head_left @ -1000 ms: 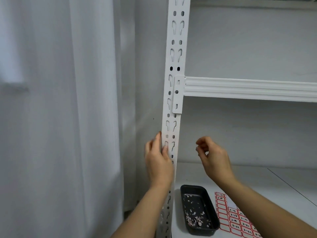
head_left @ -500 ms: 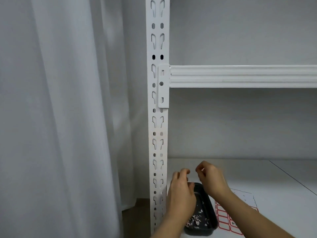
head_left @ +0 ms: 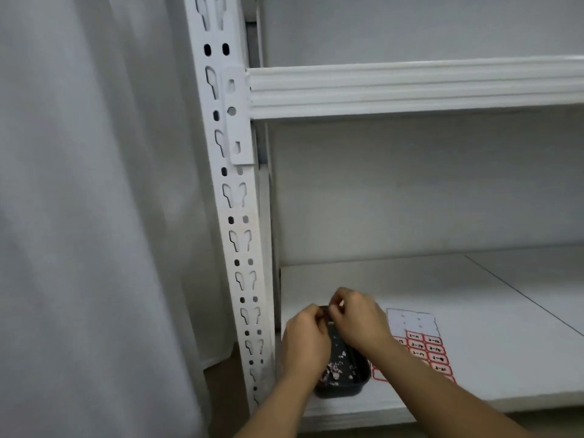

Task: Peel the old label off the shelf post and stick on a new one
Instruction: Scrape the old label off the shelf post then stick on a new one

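I see no label on the post (head_left: 240, 248), so the peel looks done. My left hand (head_left: 305, 344) and right hand (head_left: 358, 322) meet over the tray (head_left: 344, 388) of scraps, fingers curled (whether a bit is pinched, I cannot tell). Still left: a new label from the sheet (head_left: 425, 352), just right of the tray. Its red-bordered writing is too blurred to read.

— How is the light?
— Soft and even, fairly dim, greyish; no glare on the white shelf post (head_left: 235, 216). Under the beam right of the post lies a faint shadow.
— Sharpness?
— Slightly soft overall. Below the post's right side, both hands blur; the post bows with wide-angle distortion.
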